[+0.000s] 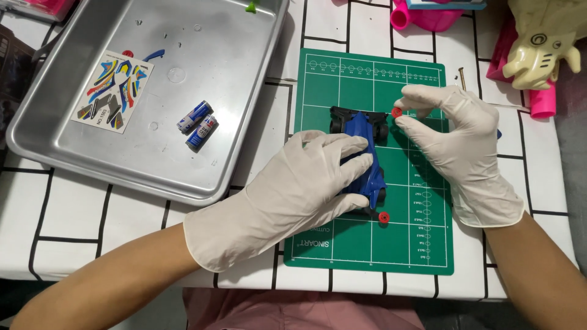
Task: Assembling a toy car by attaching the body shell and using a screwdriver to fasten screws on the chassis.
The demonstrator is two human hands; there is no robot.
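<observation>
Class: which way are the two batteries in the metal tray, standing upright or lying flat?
Lying flat: both batteries rest on their sides, side by side on the tray floor.

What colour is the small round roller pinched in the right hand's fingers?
Red: the small round roller on the blue toy car, head view.

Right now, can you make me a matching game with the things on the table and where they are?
Things:
1. batteries
2. toy car
3. sticker sheet
4. small red roller

Places:
A. under the left hand, on the green mat
B. pinched in the right hand
C. middle of the metal tray
D. left part of the tray

Pairs: 1-C, 2-A, 3-D, 4-B
</observation>
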